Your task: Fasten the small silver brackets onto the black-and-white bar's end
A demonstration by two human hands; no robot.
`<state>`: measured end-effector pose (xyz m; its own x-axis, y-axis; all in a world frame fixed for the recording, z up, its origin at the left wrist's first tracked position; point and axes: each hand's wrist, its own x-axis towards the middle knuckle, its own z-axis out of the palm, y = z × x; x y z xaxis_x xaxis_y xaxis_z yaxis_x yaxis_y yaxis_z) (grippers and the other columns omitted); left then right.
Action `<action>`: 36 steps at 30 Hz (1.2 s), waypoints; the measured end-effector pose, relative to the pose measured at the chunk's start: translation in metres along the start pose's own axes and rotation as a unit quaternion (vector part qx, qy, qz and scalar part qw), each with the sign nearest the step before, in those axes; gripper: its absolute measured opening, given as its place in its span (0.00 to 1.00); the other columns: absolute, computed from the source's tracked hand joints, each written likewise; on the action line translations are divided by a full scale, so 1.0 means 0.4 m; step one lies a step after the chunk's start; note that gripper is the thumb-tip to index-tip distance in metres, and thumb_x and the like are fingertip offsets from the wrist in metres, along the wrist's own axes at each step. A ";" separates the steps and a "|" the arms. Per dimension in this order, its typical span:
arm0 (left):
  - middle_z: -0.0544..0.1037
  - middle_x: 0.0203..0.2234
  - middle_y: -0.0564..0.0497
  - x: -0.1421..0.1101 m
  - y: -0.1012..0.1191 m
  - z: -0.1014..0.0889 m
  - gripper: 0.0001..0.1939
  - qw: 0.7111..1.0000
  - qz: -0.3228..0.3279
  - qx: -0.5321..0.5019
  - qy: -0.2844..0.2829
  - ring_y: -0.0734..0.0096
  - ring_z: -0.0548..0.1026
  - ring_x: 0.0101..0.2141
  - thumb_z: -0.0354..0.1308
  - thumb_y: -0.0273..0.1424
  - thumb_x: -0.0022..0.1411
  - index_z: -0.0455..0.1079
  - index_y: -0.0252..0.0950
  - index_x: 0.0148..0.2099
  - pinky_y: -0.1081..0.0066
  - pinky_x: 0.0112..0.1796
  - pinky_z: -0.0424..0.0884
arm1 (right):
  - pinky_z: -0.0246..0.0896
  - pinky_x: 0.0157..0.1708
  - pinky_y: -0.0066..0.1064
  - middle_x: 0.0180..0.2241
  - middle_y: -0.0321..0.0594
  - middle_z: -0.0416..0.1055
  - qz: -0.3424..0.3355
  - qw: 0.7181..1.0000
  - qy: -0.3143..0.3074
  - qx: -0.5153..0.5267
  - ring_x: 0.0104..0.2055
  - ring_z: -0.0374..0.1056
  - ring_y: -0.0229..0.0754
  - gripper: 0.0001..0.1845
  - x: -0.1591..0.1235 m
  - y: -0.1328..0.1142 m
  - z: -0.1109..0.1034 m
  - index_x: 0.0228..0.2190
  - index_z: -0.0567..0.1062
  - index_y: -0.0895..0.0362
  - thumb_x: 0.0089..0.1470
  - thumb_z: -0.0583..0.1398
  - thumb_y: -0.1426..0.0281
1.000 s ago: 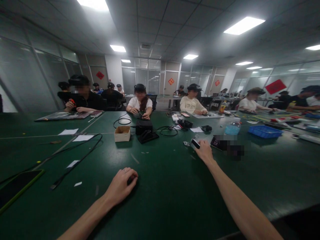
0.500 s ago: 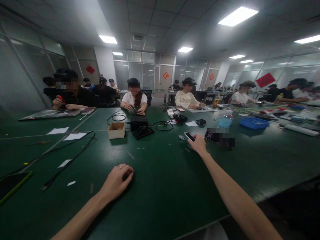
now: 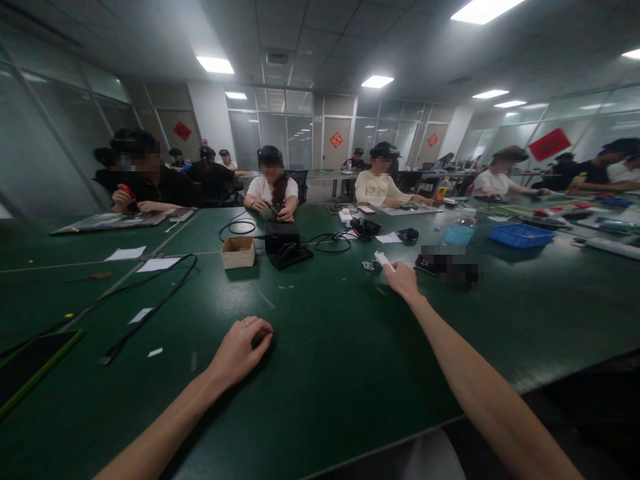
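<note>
My left hand (image 3: 247,347) rests on the green table (image 3: 320,373), palm down. Its fingers are loosely curled, the thumb stands apart, and nothing shows in it. Farther out to the right, my right hand (image 3: 401,280) grips a small white rectangular device (image 3: 384,261) between thumb and fingers. The device is tilted with its pale edge towards me, so its dark face is hidden. Just left of it lie some small silvery metal pieces (image 3: 369,265). A dark, partly blurred box-like thing (image 3: 429,261) lies right of that hand.
A cardboard box (image 3: 238,255) stands beside a black box (image 3: 281,238) and cables. To the right are a clear bottle with blue liquid (image 3: 459,231) and a blue tray (image 3: 523,235). A green-edged phone (image 3: 35,367) lies at left. Several people sit across the table.
The white device has turned in my right hand: its dark face showed before, now its white edge does. My left hand looks much the same. The whole view has shifted slightly.
</note>
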<state>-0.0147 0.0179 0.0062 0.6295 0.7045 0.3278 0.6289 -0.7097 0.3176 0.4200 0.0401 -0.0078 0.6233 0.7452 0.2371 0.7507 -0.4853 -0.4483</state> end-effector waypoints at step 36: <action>0.74 0.29 0.50 0.001 0.000 -0.001 0.10 1.000 -0.001 -0.003 0.011 0.65 0.72 0.30 0.48 0.33 0.60 0.70 0.38 0.36 0.67 0.34 0.67 | 0.58 0.41 0.34 0.41 0.60 0.73 0.014 1.000 0.007 -0.022 0.44 0.69 0.54 0.30 -0.005 -0.020 -0.014 0.42 0.75 0.67 0.59 0.44 0.57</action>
<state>-0.0148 0.0182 0.0067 0.6171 0.7062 0.3472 0.6275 -0.7078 0.3244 0.4139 0.0398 0.0001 0.6470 0.7247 0.2369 0.7416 -0.5259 -0.4165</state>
